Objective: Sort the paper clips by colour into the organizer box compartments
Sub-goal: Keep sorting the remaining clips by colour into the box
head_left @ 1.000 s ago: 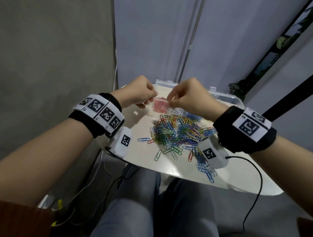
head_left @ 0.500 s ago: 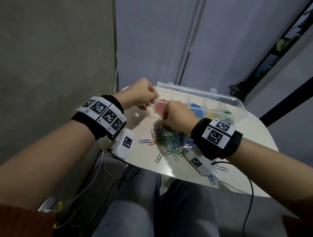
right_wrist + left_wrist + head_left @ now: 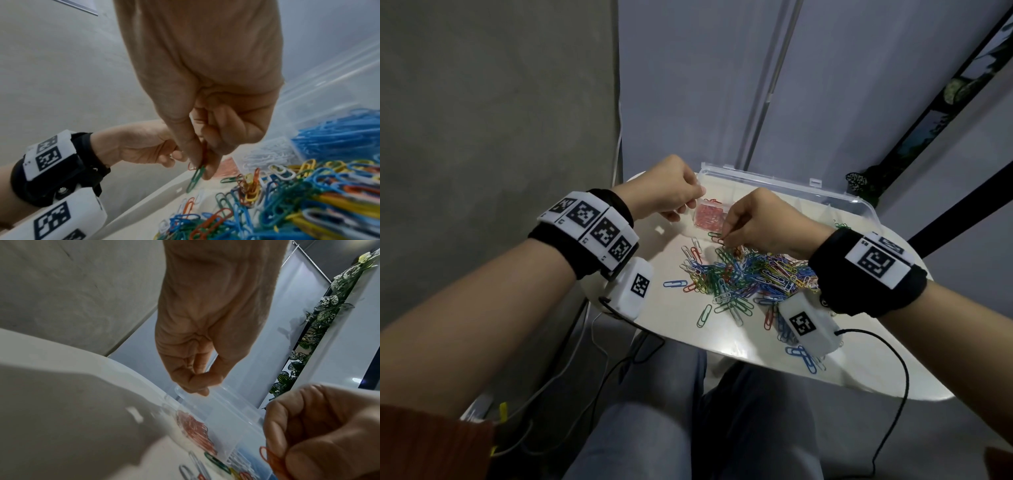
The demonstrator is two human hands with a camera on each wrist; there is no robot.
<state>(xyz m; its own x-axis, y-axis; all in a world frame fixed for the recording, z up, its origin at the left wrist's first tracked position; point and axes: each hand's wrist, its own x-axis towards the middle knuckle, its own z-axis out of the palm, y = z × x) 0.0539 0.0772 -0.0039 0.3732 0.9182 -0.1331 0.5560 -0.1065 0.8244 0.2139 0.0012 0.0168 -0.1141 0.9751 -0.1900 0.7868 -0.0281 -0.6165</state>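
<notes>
I sit in what looks like a bare indoor recording corner, office-like rather than homely. At my left stands a rough grey concrete wall; ahead are smooth pale panels. My knees are under a small white round table, and an artificial leafy vine trails down a dark strip.

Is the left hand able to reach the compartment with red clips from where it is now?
Probably yes: the left hand hangs beside the red clips compartment, whose top is open; the lid stands back, and the right hand is on the nearer side.
</notes>
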